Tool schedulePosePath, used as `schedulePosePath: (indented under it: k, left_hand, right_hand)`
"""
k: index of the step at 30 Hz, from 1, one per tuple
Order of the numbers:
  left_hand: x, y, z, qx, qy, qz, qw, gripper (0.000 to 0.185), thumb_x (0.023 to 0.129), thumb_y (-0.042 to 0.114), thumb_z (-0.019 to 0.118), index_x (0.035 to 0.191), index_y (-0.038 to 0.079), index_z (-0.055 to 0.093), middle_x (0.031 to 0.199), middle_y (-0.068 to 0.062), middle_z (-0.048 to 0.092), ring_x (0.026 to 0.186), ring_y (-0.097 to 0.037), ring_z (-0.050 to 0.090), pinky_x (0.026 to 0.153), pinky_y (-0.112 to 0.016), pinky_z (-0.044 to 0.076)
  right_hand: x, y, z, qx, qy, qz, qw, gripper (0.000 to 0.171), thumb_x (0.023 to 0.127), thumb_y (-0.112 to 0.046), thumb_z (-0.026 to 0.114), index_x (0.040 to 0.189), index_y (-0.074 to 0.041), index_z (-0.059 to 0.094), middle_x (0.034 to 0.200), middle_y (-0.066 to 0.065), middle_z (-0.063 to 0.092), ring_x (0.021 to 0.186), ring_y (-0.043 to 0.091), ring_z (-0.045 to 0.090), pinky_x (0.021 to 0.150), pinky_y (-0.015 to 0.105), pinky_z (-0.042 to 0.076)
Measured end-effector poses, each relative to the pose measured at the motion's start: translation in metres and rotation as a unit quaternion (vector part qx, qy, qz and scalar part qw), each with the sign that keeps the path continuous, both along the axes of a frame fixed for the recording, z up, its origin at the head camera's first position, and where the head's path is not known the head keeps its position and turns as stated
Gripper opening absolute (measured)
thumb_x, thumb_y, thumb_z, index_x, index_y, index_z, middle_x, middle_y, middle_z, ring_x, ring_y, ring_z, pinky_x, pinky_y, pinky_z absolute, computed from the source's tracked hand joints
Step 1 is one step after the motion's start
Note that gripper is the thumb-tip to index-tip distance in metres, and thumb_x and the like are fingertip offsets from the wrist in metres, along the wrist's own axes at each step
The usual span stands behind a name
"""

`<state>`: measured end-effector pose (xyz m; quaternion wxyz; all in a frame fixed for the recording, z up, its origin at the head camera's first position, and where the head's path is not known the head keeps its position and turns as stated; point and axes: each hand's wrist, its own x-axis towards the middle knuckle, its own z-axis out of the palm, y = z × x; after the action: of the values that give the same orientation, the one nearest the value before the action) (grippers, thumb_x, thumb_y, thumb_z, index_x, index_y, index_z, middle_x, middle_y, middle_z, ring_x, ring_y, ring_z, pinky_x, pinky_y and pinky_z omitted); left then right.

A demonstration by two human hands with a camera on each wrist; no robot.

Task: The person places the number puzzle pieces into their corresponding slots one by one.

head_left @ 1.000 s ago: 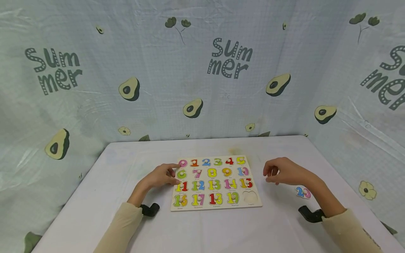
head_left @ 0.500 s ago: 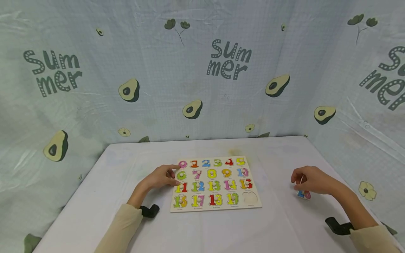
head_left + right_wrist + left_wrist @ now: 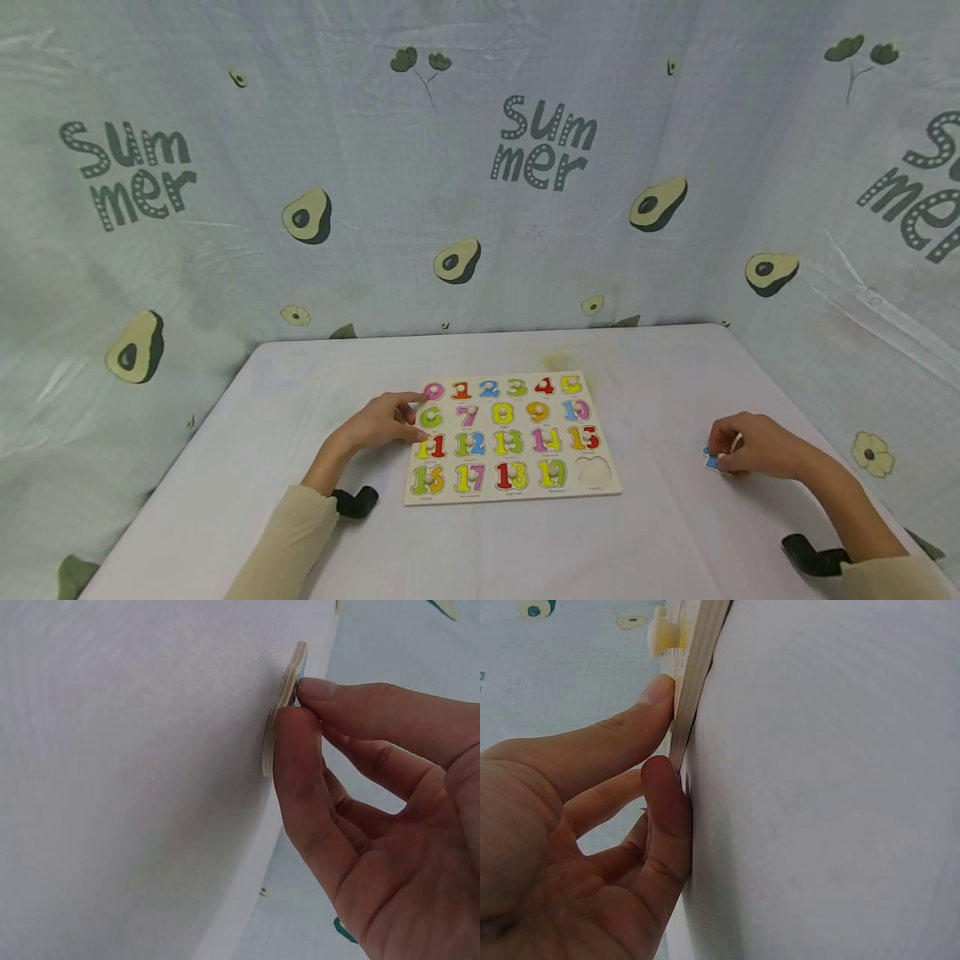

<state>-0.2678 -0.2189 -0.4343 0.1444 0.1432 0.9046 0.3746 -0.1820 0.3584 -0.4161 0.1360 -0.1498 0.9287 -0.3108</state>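
The left hand (image 3: 382, 423) rests at the left edge of the number puzzle board (image 3: 512, 437), near the pieces 6 and 11. In the left wrist view its thumb and a finger press against the thin side of the board, and the other fingers are relaxed, so the hand is open and grips nothing. The sleeve is beige and a black strap sits on the wrist.

The board is a light wooden rectangle that lies flat near the middle of the white table (image 3: 525, 542). It carries four rows of coloured numbers, each with a small pale knob. The empty recess (image 3: 594, 469) is in the bottom row at the right end, just after the 19.

Further right, well apart from the board, the number piece (image 3: 712, 460) lies on the table close to the right edge. It is a thin flat wooden piece; only a blue bit of it is seen in the head view, because the fingers cover the rest, so its number cannot be read. In the right wrist view only its edge shows.

The right hand (image 3: 753, 447) is bent over this piece, and the thumb and forefinger pinch its edge, the piece touching the table.
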Motion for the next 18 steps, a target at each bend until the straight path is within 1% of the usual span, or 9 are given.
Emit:
schedulePosePath:
  k: [4,10,18]
  left_hand:
    - [-0.0004,0.0001,-0.0007,-0.001,0.003,-0.003,1.0,0.071,0.086,0.017,0.084,0.148,0.003,0.053,0.097,-0.009,0.058,0.084,-0.019,0.051,0.071,-0.031,0.041]
    - [-0.0016,0.0001,-0.0004,0.0,0.003,-0.003,1.0,0.071,0.086,0.017,0.084,0.148,0.003,0.053,0.097,-0.009,0.058,0.083,-0.019,0.051,0.071,-0.031,0.042]
    - [0.0004,-0.0008,-0.0004,0.004,-0.001,-0.001,1.0,0.071,0.086,0.017,0.084,0.148,0.003,0.053,0.096,-0.008,0.057,0.081,-0.018,0.051,0.07,-0.031,0.041]
  right_hand:
    - [-0.0003,0.0,-0.0013,0.005,-0.004,-0.005,1.0,0.007,0.085,-0.008,0.073,0.087,-0.006,0.067,0.078,0.002,0.064,0.064,0.008,0.06,0.059,0.025,0.05]
    - [-0.0016,-0.0023,-0.0007,0.017,0.005,-0.008,1.0,0.006,0.083,-0.005,0.072,0.084,-0.005,0.067,0.072,0.001,0.064,0.062,0.008,0.058,0.057,0.025,0.05]
    - [-0.0015,-0.0094,0.0051,0.032,0.014,-0.018,0.999,0.006,0.083,-0.004,0.071,0.085,-0.006,0.066,0.072,0.0,0.061,0.062,0.009,0.056,0.057,0.025,0.05]
